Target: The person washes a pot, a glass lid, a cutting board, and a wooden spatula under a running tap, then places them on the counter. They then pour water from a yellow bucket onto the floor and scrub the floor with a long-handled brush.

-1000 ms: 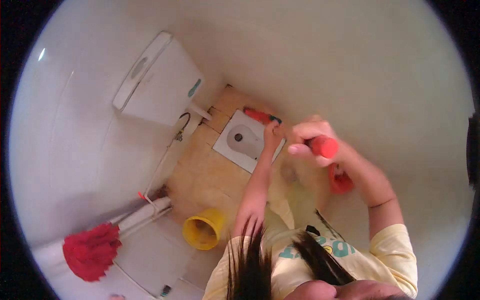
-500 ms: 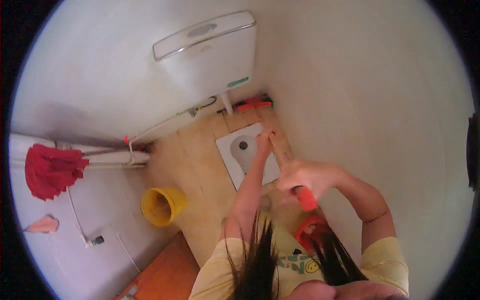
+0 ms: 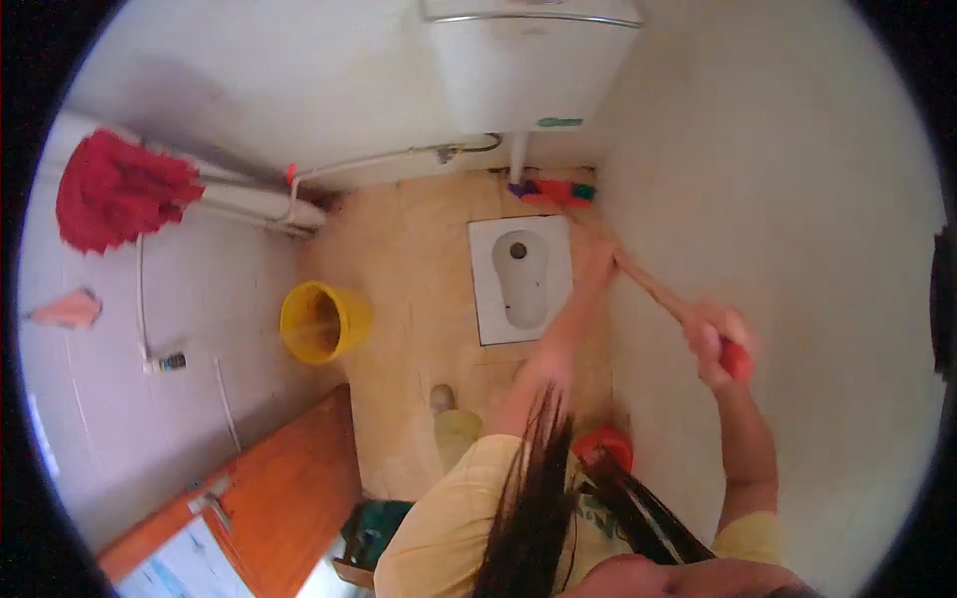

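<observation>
A broom with a long wooden handle [image 3: 653, 287] slants from near right toward the far corner. Its red head [image 3: 553, 191], with purple and green at the ends, rests on the floor below the wall behind the squat toilet [image 3: 521, 289]. My left hand [image 3: 601, 261] is closed round the lower part of the handle, just right of the toilet. Higher up, my right hand [image 3: 720, 339] grips the handle close to its red end cap [image 3: 736, 361]. The fingers of my left hand are partly hidden by its back.
A yellow bucket [image 3: 351, 324] stands left on the tan tiled floor [image 3: 404, 289]. The white cistern [image 3: 533, 70] hangs above its pipe. A red mop head [image 3: 120, 189] hangs by the left wall pipes. A red container [image 3: 606, 444] sits near my body, and an orange door [image 3: 289, 478] is lower left.
The broom's handle and both hands have swung to the right, and the broom head shows more fully along the back wall. My view has turned, and my feet area shows more.
</observation>
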`<state>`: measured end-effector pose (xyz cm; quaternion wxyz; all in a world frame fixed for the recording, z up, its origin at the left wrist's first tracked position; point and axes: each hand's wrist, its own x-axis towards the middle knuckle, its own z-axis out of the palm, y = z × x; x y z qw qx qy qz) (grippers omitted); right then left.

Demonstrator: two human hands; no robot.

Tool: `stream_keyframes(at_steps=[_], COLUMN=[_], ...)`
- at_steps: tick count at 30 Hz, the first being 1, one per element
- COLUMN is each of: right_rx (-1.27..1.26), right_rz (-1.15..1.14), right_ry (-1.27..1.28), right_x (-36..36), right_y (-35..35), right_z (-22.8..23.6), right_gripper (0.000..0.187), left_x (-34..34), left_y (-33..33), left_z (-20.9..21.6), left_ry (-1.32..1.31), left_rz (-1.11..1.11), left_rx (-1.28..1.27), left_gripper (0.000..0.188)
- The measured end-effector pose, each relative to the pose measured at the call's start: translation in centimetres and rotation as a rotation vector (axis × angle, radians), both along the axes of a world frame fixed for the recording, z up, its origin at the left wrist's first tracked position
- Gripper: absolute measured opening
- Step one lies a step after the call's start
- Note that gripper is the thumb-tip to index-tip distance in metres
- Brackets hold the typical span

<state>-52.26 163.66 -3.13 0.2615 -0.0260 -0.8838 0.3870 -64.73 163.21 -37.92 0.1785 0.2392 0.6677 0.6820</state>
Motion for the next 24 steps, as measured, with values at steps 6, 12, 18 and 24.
stream_keyframes(at_steps=[6,12,18,24], right_rx=[-0.451,-0.558,-0.895,-0.865], right_rz=[-0.075,0.387,1.083,1.701], right_ry=[0.212,0.211,-0.139,-0.694], right_x=[9.4,9.9,-0.8,0.9], right_y=[-1.6,0.8,-4.4,-33.1], right_z=[-0.5,9.0,0.3,-18.9], right_gripper=[0.024,0.027,0.023,0.013], left_x=[8.8,11.8,17.7,29.4], left_y=[-5.0,-13.5,-32.2,-54.0], left_z=[3.8,11.9,8.1,-7.1], left_ry=[0.408,0.427,0.183,-0.408], left_rz=[-0.072,-0.02,0.602,0.564], left_rx=[-0.269,-0.331,-0.65,-1.364], left_gripper=[0.017,0.011,0.024,0.025])
